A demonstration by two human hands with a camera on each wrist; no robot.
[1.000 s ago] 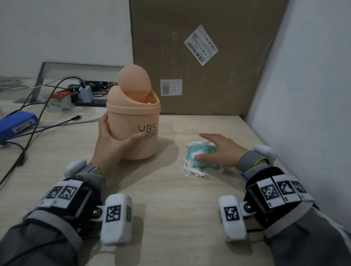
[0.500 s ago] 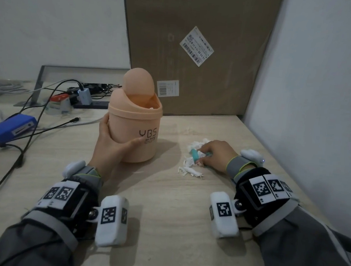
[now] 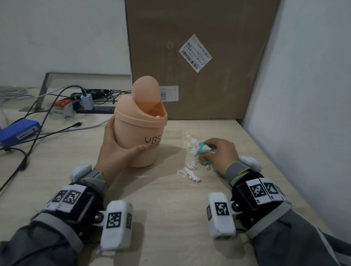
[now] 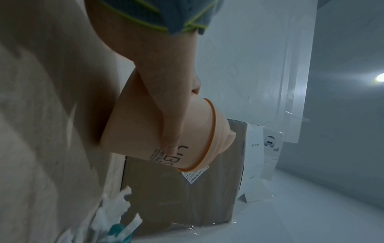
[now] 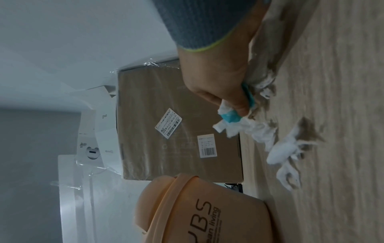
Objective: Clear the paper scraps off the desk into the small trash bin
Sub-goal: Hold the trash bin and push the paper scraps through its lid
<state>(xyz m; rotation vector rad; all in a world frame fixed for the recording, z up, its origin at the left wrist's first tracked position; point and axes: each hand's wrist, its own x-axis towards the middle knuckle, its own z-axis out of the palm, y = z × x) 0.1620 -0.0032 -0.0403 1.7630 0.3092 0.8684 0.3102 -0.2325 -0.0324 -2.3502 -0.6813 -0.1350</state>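
A small peach trash bin (image 3: 141, 134) (image 4: 145, 134) (image 5: 207, 218) with a swing lid tipped up stands on the desk. My left hand (image 3: 117, 149) (image 4: 166, 102) grips its side, thumb across the front. To the right, my right hand (image 3: 216, 154) (image 5: 218, 78) curls round a wad of white and teal paper scraps (image 3: 201, 149) (image 5: 230, 118) low on the desk. More white scraps (image 3: 188, 172) (image 5: 284, 151) lie loose in front of that hand, and a few white scraps (image 3: 189, 137) lie behind it.
A tall cardboard box (image 3: 195, 51) stands against the back wall, and a white wall (image 3: 318, 101) borders the desk on the right. Cables (image 3: 37, 110), a blue device (image 3: 14, 132) and a power strip (image 3: 93, 106) crowd the left side.
My right hand went from lying flat on the scrap pile to curling round the wad. The left hand stays on the bin.
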